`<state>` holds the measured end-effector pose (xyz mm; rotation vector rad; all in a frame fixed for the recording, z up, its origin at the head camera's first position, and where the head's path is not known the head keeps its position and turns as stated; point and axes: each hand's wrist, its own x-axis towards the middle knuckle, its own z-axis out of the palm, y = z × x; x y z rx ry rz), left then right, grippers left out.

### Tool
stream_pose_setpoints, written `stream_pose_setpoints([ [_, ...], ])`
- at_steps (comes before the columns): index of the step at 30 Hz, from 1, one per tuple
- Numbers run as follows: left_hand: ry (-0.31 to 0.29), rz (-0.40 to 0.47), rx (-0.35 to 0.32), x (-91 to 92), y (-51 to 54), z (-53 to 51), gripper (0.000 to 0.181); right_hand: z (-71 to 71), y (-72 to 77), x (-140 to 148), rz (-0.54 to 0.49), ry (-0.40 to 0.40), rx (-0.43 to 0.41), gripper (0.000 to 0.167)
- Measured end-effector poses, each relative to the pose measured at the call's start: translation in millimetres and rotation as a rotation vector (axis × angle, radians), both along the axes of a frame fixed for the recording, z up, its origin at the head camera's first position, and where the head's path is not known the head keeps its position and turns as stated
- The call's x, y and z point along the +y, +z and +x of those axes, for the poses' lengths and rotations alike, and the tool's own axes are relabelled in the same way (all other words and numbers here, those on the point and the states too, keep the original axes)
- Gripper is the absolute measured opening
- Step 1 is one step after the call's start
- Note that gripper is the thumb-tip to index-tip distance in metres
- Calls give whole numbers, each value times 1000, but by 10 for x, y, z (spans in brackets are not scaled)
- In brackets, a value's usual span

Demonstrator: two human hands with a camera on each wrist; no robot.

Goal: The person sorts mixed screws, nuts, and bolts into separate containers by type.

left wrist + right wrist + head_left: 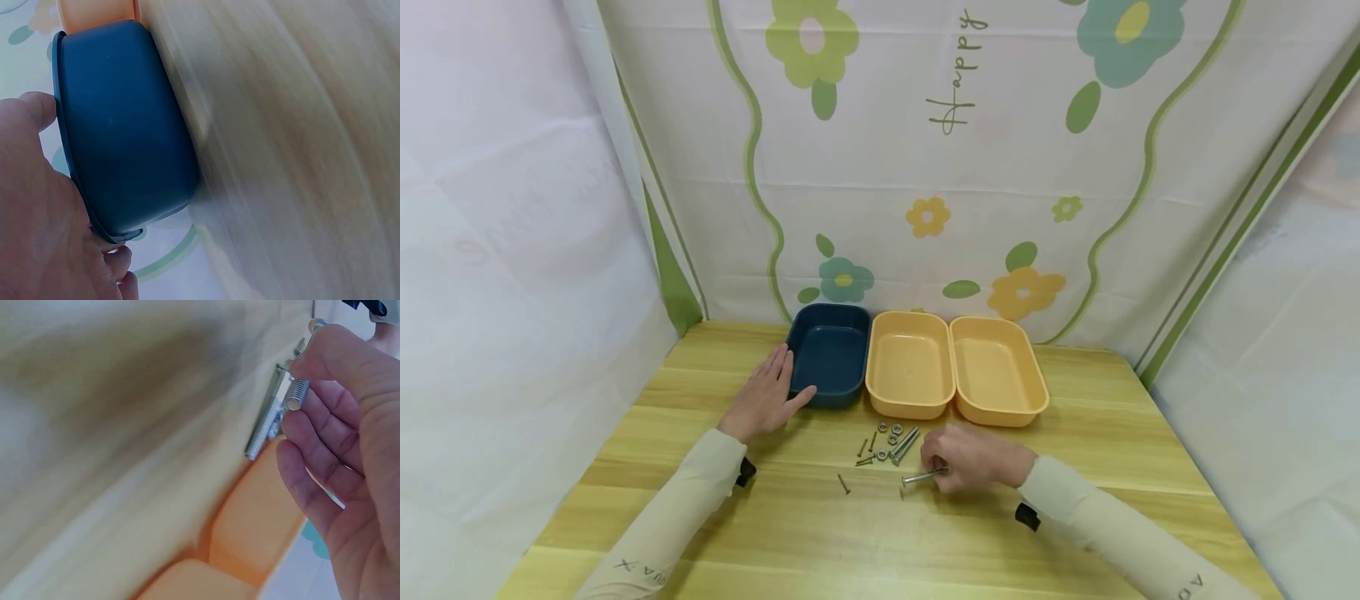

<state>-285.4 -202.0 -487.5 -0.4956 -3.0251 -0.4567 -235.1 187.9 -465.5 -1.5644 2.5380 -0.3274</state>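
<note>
Flower-printed cloth [865,158] rises behind our wood-grain counter [760,533].
We see the right hand [970,457] pinching a silver bolt [921,477] between thumb and fingers, its head pointing left, just above the counter. Nearby, two more bolts [906,446] lie side by side, with nuts [879,456] and small screws [862,447] next to them; one lone screw [843,483] lies apart, nearer us. We find the left hand [763,400] with fingers extended, touching the rim of the dark blue tray [827,358], which stands in a row with two yellow trays [912,367].
</note>
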Motion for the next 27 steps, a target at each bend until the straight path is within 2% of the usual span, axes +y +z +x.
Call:
stream_pose_setpoints([
  [16,-8,-11,10,-10,-8,-7,95,-205,469,-181,-35,10,115,8],
  [27,-7,0,-5,-14,-16,-23,96,-451,633,-382,-49,-18,158,9],
])
